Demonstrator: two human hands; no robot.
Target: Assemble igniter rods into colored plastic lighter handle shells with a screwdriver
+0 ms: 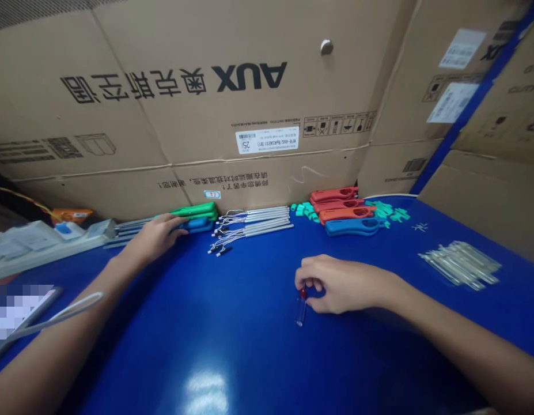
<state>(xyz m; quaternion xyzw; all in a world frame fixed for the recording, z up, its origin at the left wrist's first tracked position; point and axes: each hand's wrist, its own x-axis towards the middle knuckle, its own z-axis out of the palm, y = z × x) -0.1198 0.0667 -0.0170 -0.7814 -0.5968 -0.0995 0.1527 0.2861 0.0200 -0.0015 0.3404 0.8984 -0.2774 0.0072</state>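
**R hand (pixel 342 283) pinching red-capped vial (pixel 300 311)**

R hand's clenched on the cap, w/ the clear vial tilted a bit, right over the blue worktop (pixel 184 351). L hand (pixel 152 239) is released, fingers loose, touching or right by the green tool handles (pixel 193 211) and blue tool handle (pixel 198 223). Wired metal rods (pixel 249 225) sit just beside, red tool handles (pixel 338 199) further right.
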